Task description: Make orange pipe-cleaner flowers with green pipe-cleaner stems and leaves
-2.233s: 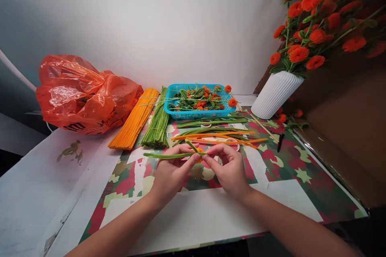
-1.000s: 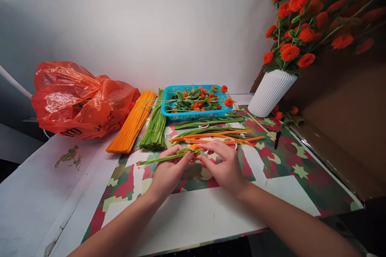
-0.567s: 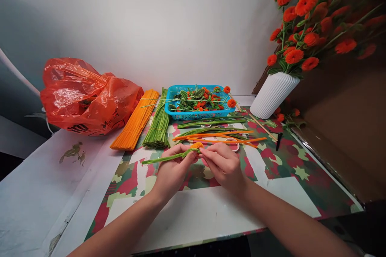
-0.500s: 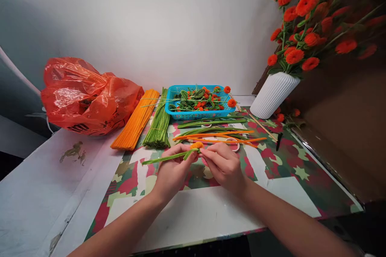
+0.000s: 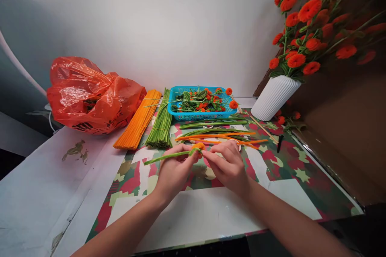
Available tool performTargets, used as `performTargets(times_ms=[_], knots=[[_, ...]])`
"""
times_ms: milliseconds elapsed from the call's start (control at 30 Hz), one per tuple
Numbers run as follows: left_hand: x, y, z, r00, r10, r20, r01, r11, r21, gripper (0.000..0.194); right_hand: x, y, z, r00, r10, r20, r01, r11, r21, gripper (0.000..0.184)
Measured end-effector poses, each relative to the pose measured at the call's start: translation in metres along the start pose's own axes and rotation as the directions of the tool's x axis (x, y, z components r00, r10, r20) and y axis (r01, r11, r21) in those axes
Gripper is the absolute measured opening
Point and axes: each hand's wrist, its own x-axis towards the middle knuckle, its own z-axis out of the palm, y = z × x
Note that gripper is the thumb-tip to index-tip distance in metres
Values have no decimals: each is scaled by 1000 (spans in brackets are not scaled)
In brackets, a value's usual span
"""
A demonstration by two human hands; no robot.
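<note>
An orange pipe-cleaner flower (image 5: 198,147) with a green pipe-cleaner stem (image 5: 165,157) is held over the near part of the table. My left hand (image 5: 175,172) is closed around it, thumb pressed on the green just under the bloom, and the stem sticks out to the left. From the other side, the fingertips of my right hand (image 5: 227,164) pinch at the green base of the flower. What exactly those fingertips grip is too small to make out. Loose orange pipe cleaners (image 5: 223,135) and green pipe cleaners (image 5: 211,123) lie just behind my hands.
Behind stand a blue basket (image 5: 197,117) of finished flowers, a green bundle (image 5: 159,124), an orange bundle (image 5: 138,120) and a red plastic bag (image 5: 96,100). A white vase (image 5: 275,98) of orange flowers leans at right. A thin stick (image 5: 263,128) lies near it.
The orange bloom has turned to show more of its face, and the short green end now wraps close to its base. Both hands stay nearly in place. The view has shifted slightly.
</note>
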Motion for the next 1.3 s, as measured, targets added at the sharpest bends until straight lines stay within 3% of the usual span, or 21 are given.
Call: performTargets(times_ms=[133,200,267,333,367,400,433,500,533,600,633,667,700,767,833,867,967,1033,1100,1200,1300], knots=[[2,-3,-3,994,-97,59,94,995,41,20,1,0,1,999,-31,31,32,999,-29,19],[2,-4,-2,996,-73,55,71,997,39,18,1,-3,3,999,15,46,-15,1000,5,17],[0,-4,1,999,40,8,-41,999,31,14,2,-7,5,985,166,38,-170,977,132,14],[-3,-4,5,969,238,-66,-233,970,69,9,3,-13,7,904,424,58,-417,840,346,10],[-5,-4,6,932,350,-94,-339,934,114,7,4,-16,8,821,559,118,-541,693,476,10],[-6,-5,7,881,462,-107,-441,881,171,6,4,-18,8,711,662,236,-645,481,594,13],[-7,-6,7,821,563,-98,-532,815,227,8,5,-20,8,587,703,402,-714,214,667,17],[-8,-9,6,694,719,-37,-679,671,298,13,5,-23,8,381,576,723,-710,-319,628,24],[-9,-10,4,637,771,6,-735,605,308,16,5,-24,8,319,463,827,-669,-508,542,28],[-7,-13,2,561,824,73,-801,519,297,19,3,-24,9,249,294,923,-593,-707,385,34],[-6,-14,1,561,823,94,-808,518,282,19,2,-24,10,236,251,939,-569,-747,343,34],[-4,-14,0,593,798,107,-791,553,262,17,0,-23,11,232,234,944,-557,-764,326,33],[-2,-13,-1,657,746,107,-745,623,238,13,-1,-22,12,234,235,943,-560,-760,328,31],[3,-10,-3,831,550,86,-556,816,154,4,-1,-17,13,245,280,928,-628,-683,372,28],[8,-7,-4,961,259,100,-263,964,25,11,1,-9,10,257,405,877,-740,-502,448,28],[10,-6,-5,985,118,123,-113,993,-42,16,4,-5,7,279,504,817,-778,-381,500,29],[13,-5,-6,956,-128,264,181,965,-188,25,10,5,0,387,730,563,-799,-39,600,29],[12,-4,-5,905,-154,397,260,938,-229,28,12,8,0,458,694,556,-804,57,591,32],[11,-4,-5,845,-145,515,305,921,-241,29,10,7,3,502,554,664,-812,38,582,38],[10,-6,-5,772,-148,618,375,891,-255,25,6,4,9,490,366,791,-833,-72,549,42],[10,-8,-5,712,-122,692,412,870,-270,27,6,3,9,507,405,761,-814,-64,577,39]])
